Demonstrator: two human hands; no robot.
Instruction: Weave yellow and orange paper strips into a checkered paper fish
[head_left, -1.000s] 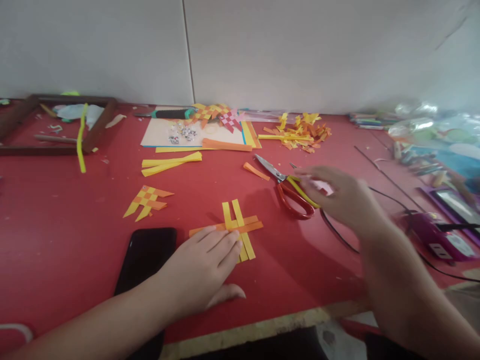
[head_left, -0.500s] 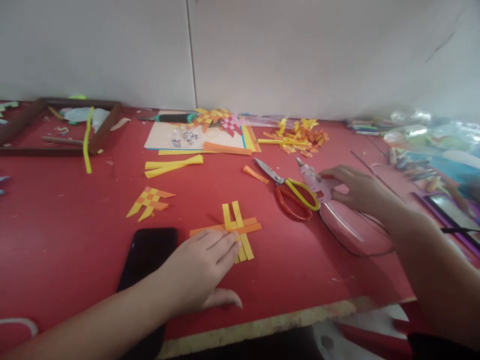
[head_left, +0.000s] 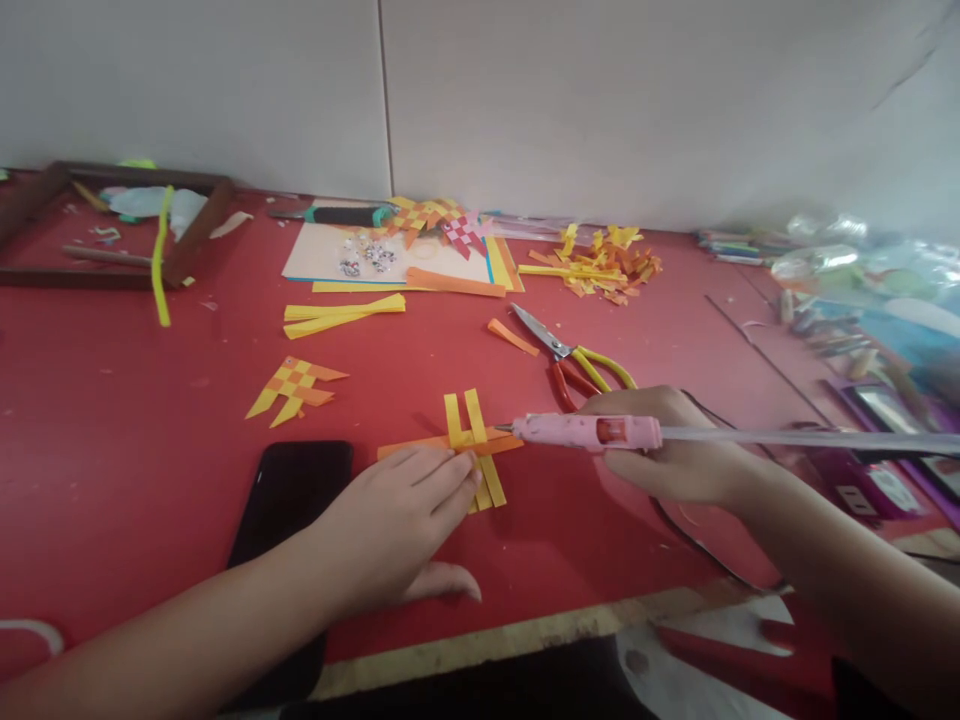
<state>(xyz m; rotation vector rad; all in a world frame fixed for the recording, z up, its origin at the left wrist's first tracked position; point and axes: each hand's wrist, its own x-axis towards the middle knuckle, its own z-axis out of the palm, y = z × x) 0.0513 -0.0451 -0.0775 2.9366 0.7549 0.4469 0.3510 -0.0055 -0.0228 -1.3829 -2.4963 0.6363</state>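
Right hand (head_left: 667, 450) is clenched round the pink glue gun (head_left: 585, 432), ctr-right of frame. Gun's long axis runs horiz., nozzle pointing left, tip at the crossed paper strips (head_left: 474, 415) mid-frame on the red table (head_left: 112, 440). Left hand (head_left: 397, 530) lies flat, fingers extended, pressing the strips' lower-left part. Upper left: wooden frame (head_left: 199, 230) w/ paper scraps (head_left: 142, 200) inside.

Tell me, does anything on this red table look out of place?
Nothing looks damaged. A loose heap of yellow and orange paper scraps lies scattered near the wall, and the scissors lie close behind the right hand holding the glue gun.
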